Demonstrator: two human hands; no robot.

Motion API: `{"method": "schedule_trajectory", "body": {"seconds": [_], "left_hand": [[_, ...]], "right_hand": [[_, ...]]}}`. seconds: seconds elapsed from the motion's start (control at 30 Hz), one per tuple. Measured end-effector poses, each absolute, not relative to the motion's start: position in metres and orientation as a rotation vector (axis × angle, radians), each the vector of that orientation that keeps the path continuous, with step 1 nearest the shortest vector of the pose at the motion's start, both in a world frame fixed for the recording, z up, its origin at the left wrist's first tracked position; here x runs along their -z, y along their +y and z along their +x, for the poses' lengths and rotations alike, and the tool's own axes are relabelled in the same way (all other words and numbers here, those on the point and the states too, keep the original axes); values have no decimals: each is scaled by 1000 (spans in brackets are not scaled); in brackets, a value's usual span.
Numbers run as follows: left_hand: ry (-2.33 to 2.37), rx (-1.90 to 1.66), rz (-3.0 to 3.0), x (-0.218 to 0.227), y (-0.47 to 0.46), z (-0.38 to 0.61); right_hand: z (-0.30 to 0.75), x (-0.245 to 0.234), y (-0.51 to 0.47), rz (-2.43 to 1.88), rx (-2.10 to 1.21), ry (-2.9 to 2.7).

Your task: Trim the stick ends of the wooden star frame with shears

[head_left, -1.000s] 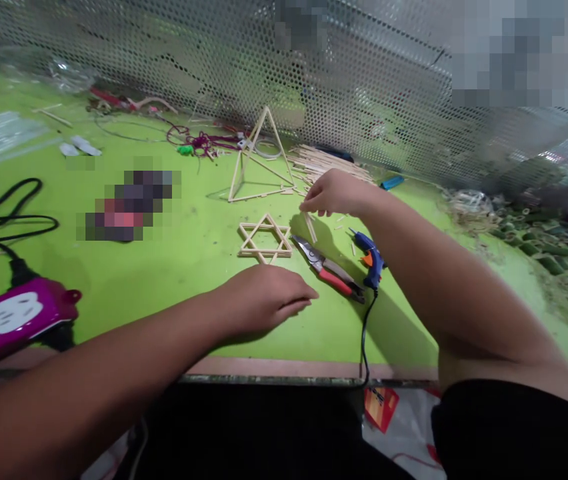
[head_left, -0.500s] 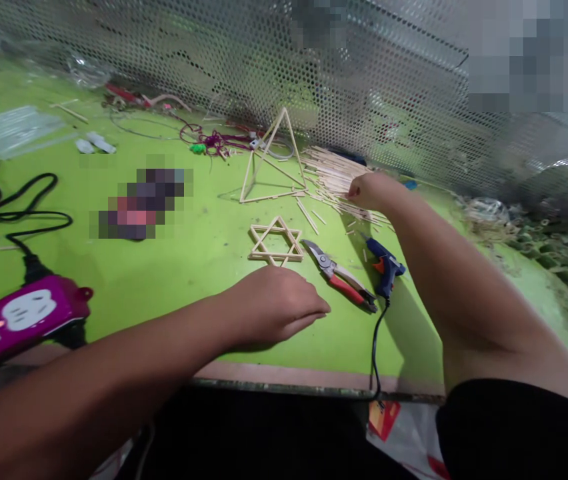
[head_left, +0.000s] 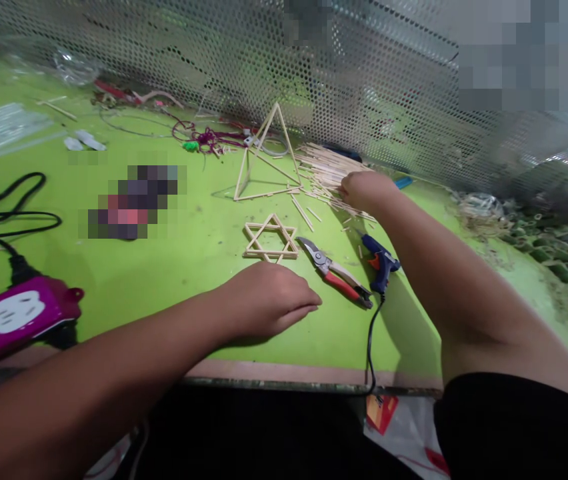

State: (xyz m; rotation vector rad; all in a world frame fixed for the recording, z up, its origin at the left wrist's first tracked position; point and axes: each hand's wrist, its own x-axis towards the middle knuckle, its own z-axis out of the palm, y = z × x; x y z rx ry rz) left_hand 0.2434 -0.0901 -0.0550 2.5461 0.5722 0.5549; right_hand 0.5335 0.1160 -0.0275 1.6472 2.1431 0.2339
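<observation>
Nearest, the left hand (head_left: 274, 300) rests with fingers folded together, nothing visible in it; just beyond, the stick star (head_left: 271, 253) looks assembled. Farther right, apart, the right hand (head_left: 367, 190) reaches unjoined loose sticks (head_left: 327, 167), grip hidden; left of them, the stick pyramid (head_left: 274, 167) stands seemingly complete.

- Table (head_left: 179, 280): lime green, dark-speckled; edge (head_left: 224, 369) pinkish tan.
- Sticks (head_left: 327, 165), star (head_left: 270, 253), pyramid (head_left: 269, 194): pale straw.
- Glue gun (head_left: 384, 265): dark blue; trigger (head_left: 374, 262) orange.
- Pruners (head_left: 321, 261): silvery blade (head_left: 308, 248), one handle (head_left: 341, 285) red, the other off-white.
- Power strip (head_left: 59, 300): magenta; sockets (head_left: 17, 312) white.
- Cord (head_left: 39, 217): black.
- Thread (head_left: 207, 139): purple.
- Mesh (head_left: 214, 60): silver-grey, dotted with rows of holes.
- Sleeve (head_left: 509, 420): black.
</observation>
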Motion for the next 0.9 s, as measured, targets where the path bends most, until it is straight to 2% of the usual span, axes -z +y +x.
{"method": "schedule_trajectory", "body": {"seconds": [0.37,0.47,0.53,0.57,0.6,0.67,0.77,0.9], "left_hand": [[919,-858,2135,52,-90,246],[981,-934,1764,47,-90,247],[1022,-951,1531,46,-87,247],[1029,-956,1434,47,-85,246],[1015,-969,1344,47,-83,246],[922,-992,1176,49,-79,246],[750,-999,1002,50,-80,250],[665,-1000,878,46,-84,256]], "right_hand": [[527,-21,61,1975,-385,2305],[519,-26,26,2145,73,2569],[512,-27,-2,2179,1089,2689],[508,-26,-18,2121,1488,2657],[503,-24,-33,2085,1731,2604],[493,-18,-60,2042,1943,2499],[479,-6,-86,1958,2061,2363],[476,1,-94,1879,1944,2450]]}}
